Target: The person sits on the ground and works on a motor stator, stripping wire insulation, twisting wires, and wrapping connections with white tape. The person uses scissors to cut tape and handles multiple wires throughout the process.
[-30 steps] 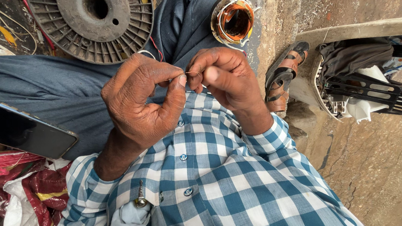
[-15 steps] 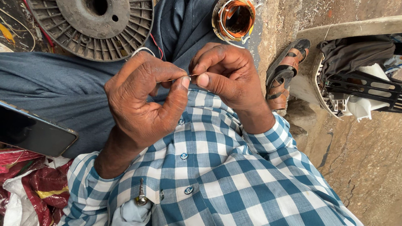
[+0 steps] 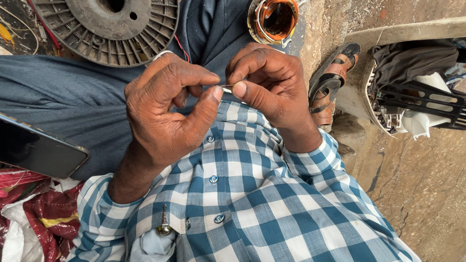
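My left hand and my right hand meet in front of my chest, fingertips pinched together on a thin pale wire end. Thin white and red wires run from behind my left hand up toward my lap. Beyond my right hand sits a round motor stator with copper windings, resting on my blue trousers. My blue-and-white checked shirt fills the lower view, with a metal tool tip sticking out of its pocket.
A large grey plastic spool lies at the top left. A dark phone rests on my thigh at the left, above red and white bags. A brown sandal and a black-and-white plastic housing lie on the dirty ground at the right.
Both hands have stayed pinched together on the wire, with only small finger shifts. The view has moved slightly.
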A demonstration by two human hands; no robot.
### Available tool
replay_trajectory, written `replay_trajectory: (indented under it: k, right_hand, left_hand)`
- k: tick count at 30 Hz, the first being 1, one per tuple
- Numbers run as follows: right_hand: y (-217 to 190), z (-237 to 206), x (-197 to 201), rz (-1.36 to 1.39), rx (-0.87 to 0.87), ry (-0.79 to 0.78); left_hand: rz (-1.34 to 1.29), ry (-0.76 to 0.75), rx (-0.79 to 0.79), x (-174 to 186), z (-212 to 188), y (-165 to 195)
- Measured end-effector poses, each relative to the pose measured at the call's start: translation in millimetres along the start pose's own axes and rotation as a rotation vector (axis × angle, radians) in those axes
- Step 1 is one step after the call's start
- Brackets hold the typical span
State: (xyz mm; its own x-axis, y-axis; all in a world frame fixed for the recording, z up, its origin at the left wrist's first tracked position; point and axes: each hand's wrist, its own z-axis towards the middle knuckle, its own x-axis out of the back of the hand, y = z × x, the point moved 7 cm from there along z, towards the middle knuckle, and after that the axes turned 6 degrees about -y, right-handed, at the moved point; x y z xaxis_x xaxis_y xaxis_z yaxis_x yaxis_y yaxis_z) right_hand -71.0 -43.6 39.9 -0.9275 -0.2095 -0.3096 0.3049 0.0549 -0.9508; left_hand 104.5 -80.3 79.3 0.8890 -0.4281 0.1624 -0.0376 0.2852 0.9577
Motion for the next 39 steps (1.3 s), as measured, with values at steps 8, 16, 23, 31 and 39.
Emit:
replay_trajectory:
  k: [8, 16, 23, 31, 39]
  right_hand:
    - [5, -2, 2, 0.034, -0.043, 0.007]
    - [7, -2, 1, 0.012, -0.047, 0.012]
    - [8, -2, 2, 0.027, -0.052, 0.027]
    - [-6, -1, -1, -0.111, -0.026, 0.057]
    - [-16, 5, -7, -0.277, 0.055, 0.02]
  left_hand:
    - [0.059, 0.006, -0.025, -1, 1, 3]
    - [0.097, 0.05, -0.05, 0, 1, 2]
    - [0.109, 0.023, -0.039, -2, 1, 2]
    - [0.129, -0.023, -0.043, -3, 2, 2]
    - [0.146, -0.049, -0.021, -4, 3, 1]
